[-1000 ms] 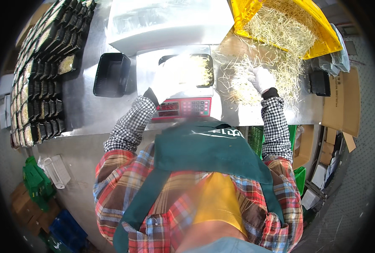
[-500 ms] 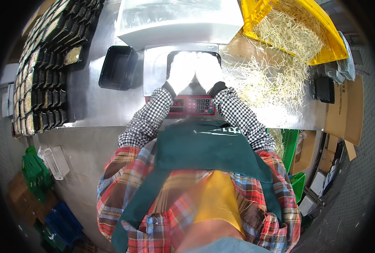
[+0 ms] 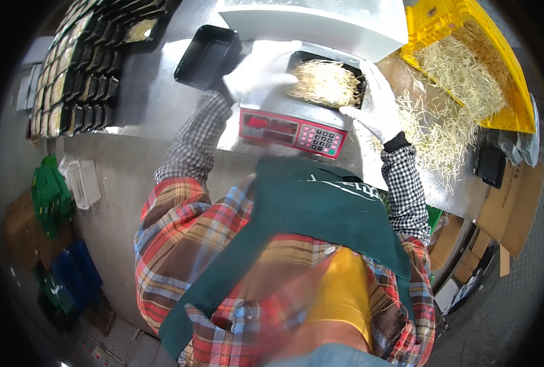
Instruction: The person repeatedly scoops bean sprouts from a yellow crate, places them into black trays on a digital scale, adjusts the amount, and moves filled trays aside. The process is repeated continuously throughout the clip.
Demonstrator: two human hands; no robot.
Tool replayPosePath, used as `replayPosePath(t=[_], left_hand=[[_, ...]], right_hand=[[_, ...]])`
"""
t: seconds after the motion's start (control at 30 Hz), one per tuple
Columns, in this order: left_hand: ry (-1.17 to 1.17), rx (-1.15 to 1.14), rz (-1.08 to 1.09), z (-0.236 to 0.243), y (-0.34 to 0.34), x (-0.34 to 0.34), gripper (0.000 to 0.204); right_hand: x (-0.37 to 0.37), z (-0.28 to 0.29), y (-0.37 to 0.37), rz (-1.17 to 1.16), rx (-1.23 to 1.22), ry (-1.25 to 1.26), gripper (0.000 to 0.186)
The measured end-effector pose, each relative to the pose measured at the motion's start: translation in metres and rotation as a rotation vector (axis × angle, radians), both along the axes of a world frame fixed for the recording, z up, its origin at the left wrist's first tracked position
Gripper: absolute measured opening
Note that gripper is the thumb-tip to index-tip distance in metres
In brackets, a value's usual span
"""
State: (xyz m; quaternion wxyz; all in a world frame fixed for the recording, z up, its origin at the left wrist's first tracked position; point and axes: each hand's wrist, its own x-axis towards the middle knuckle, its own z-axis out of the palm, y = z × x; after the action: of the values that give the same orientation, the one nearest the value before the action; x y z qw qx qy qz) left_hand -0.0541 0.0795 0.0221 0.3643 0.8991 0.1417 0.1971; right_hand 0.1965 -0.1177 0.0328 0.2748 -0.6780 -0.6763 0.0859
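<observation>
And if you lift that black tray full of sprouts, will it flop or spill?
The black tray would probably stay stiff: its rim forms a neat rectangle. It likely won't tip easily, as it sits flat on the scale and looks low and wide. The sprouts might spill if it tilts, because they're loose strands with no lid.

A red-fronted scale point(image 3: 293, 132) has red digits point(image 3: 261, 125) glowing on its display point(image 3: 278, 139), blurred; its keypad point(image 3: 319, 140) bears marks too small to read. White lettering point(image 3: 348, 188) crosses the green apron point(image 3: 330, 211), creased and illegible.
</observation>
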Motion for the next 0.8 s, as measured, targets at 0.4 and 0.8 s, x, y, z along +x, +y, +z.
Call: replayPosePath(t=[0.4, 0.8], left_hand=[[-0.001, -0.208, -0.109, -0.039, -0.039, 0.050, 0.059], [0.362, 0.178, -0.022, -0.012, -0.049, 0.060, 0.075]], right_hand=[[-0.023, -0.023, 0.033, 0.056, -0.275, -0.162, 0.070], [-0.031, -0.014, 0.026, 0.047, -0.056, -0.098, 0.025]])
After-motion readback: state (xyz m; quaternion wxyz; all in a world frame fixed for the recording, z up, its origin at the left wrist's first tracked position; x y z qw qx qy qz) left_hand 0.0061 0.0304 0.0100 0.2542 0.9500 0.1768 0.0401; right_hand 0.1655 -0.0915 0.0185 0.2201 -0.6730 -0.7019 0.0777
